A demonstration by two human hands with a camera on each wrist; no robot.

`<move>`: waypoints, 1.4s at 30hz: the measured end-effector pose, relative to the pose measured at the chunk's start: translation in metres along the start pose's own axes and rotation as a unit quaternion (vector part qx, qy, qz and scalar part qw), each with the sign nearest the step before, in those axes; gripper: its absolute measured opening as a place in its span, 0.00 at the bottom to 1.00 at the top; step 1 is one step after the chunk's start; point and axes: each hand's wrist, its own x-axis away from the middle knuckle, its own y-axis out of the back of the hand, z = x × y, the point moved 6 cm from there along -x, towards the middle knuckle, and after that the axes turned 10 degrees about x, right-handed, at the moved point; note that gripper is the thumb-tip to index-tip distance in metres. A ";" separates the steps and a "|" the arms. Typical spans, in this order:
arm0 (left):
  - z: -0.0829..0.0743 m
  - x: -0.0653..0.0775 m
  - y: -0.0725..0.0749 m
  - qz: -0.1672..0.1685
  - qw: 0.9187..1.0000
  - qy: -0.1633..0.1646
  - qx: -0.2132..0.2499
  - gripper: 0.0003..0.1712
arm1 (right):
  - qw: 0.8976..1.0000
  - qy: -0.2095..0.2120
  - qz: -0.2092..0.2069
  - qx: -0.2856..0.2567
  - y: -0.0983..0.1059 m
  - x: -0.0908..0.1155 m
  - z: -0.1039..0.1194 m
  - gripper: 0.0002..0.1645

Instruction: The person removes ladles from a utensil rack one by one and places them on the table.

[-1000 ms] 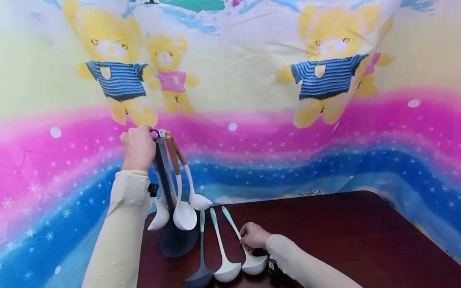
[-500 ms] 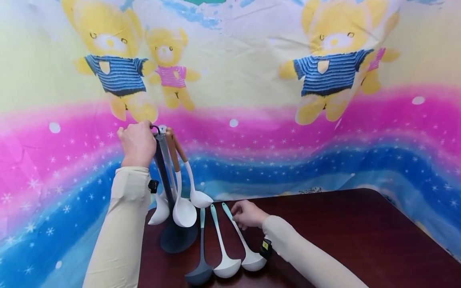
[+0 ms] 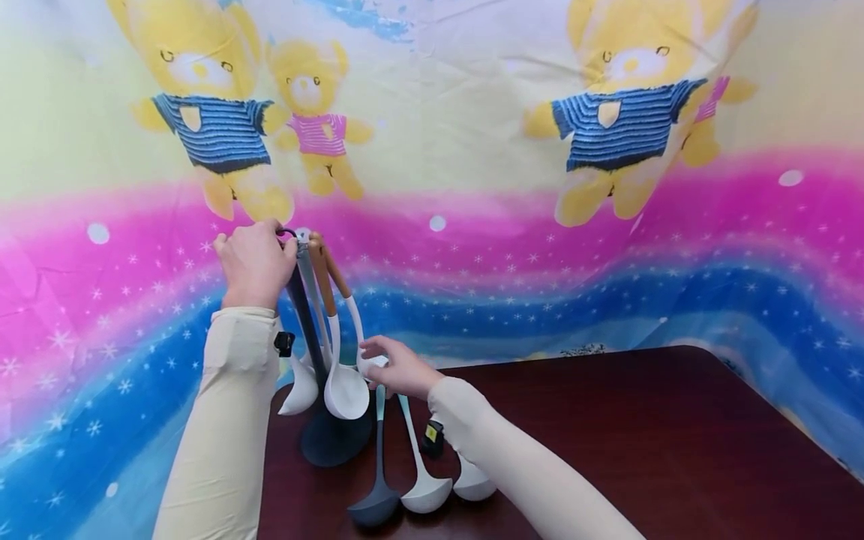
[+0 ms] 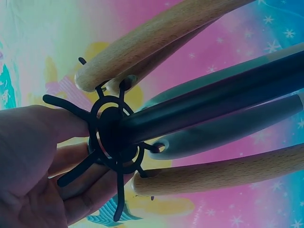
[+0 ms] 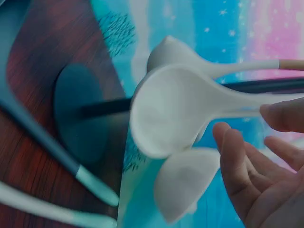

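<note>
A black ladle stand (image 3: pixel 307 326) with a round base (image 3: pixel 334 442) rises at the table's left. My left hand (image 3: pixel 258 262) grips its top; in the left wrist view, the fingers go behind the hooked ring (image 4: pixel 95 133). Several ladles hang from the hooks, some with wooden handles (image 4: pixel 223 171), others grey-handled (image 4: pixel 204 135). My right hand (image 3: pixel 403 369), fingers apart, is beside the white bowl of the rightmost hanging ladle (image 3: pixel 361 360), partly covering it. In the right wrist view, thumb (image 5: pixel 285 116) and fingers are spread near a white ladle (image 5: pixel 173 111); contact is unclear.
On the dark wooden table (image 3: pixel 607 435) lie a dark grey ladle (image 3: pixel 374 506) and two white ladles, one in the middle (image 3: pixel 427 495) and one at right (image 3: pixel 475 484), partly behind my right arm. A patterned cloth (image 3: pixel 472 150) hangs behind the table.
My right hand has left the rightmost lying ladle and moved left and up to the hanging ladles. My left hand stays on the stand's top. The head view has tilted slightly downward.
</note>
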 end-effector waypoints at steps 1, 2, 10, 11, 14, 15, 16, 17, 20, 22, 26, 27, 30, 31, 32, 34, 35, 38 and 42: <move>0.000 0.000 0.000 0.000 1.000 0.001 0.000 0.20 | 1.000 0.005 0.002 -0.013 -0.002 -0.003 0.004 0.30; 0.000 0.000 0.000 -0.001 1.000 0.002 0.001 0.20 | 1.000 0.010 0.003 -0.022 -0.005 -0.005 0.008 0.31; -0.001 0.001 0.001 -0.007 1.000 0.001 -0.010 0.21 | 0.998 0.010 0.010 -0.066 -0.018 -0.019 0.021 0.38; -0.001 0.001 0.001 -0.008 1.000 0.002 -0.010 0.21 | 0.998 0.008 0.009 -0.067 -0.019 -0.020 0.021 0.37; -0.001 0.001 0.000 -0.007 1.000 0.004 -0.009 0.21 | 0.998 0.004 -0.005 -0.056 -0.021 -0.022 0.023 0.36; -0.001 0.001 0.000 -0.007 1.000 0.004 -0.009 0.21 | 0.999 0.004 -0.011 -0.050 -0.022 -0.022 0.024 0.35; -0.001 0.001 0.000 -0.007 1.000 0.004 -0.008 0.21 | 0.999 0.004 -0.016 -0.044 -0.022 -0.022 0.025 0.35; -0.001 0.001 0.001 -0.007 1.000 0.004 -0.008 0.21 | 0.999 0.006 -0.021 -0.038 -0.022 -0.021 0.025 0.34; -0.001 0.001 0.001 -0.008 1.000 0.004 -0.004 0.21 | 0.999 0.013 -0.033 -0.023 -0.021 -0.022 0.027 0.31; -0.001 0.001 0.001 -0.008 1.000 0.005 -0.004 0.21 | 0.999 0.018 -0.041 -0.017 -0.021 -0.022 0.028 0.28; 0.000 0.000 0.001 -0.004 1.000 0.007 -0.004 0.21 | 0.998 0.029 -0.056 -0.017 -0.020 -0.022 0.030 0.21; 0.000 0.000 0.000 -0.003 1.000 0.008 -0.004 0.21 | 0.998 0.033 -0.059 -0.018 -0.019 -0.022 0.030 0.20; 0.001 0.000 0.000 -0.001 1.000 0.008 -0.006 0.21 | 0.997 0.045 -0.066 -0.019 -0.020 -0.022 0.031 0.18; 0.001 -0.001 0.000 -0.001 1.000 0.008 -0.006 0.20 | 0.996 0.049 -0.069 -0.018 -0.019 -0.022 0.031 0.18; 0.001 -0.001 0.000 -0.001 1.000 0.007 -0.005 0.20 | 0.996 0.053 -0.071 -0.016 -0.019 -0.022 0.031 0.18; 0.001 -0.001 -0.001 -0.003 1.000 0.004 -0.002 0.20 | 0.996 0.058 -0.073 -0.012 -0.019 -0.021 0.031 0.17; 0.001 0.000 -0.002 -0.005 1.000 0.003 0.000 0.20 | 0.995 0.060 -0.073 -0.011 -0.019 -0.021 0.030 0.16; 0.001 -0.001 -0.002 -0.011 1.000 -0.001 0.003 0.20 | 0.995 0.067 -0.073 -0.006 -0.017 -0.020 0.029 0.14; 0.001 -0.004 0.000 -0.013 1.000 -0.002 -0.002 0.21 | 0.993 0.078 -0.083 0.008 -0.011 -0.022 0.032 0.14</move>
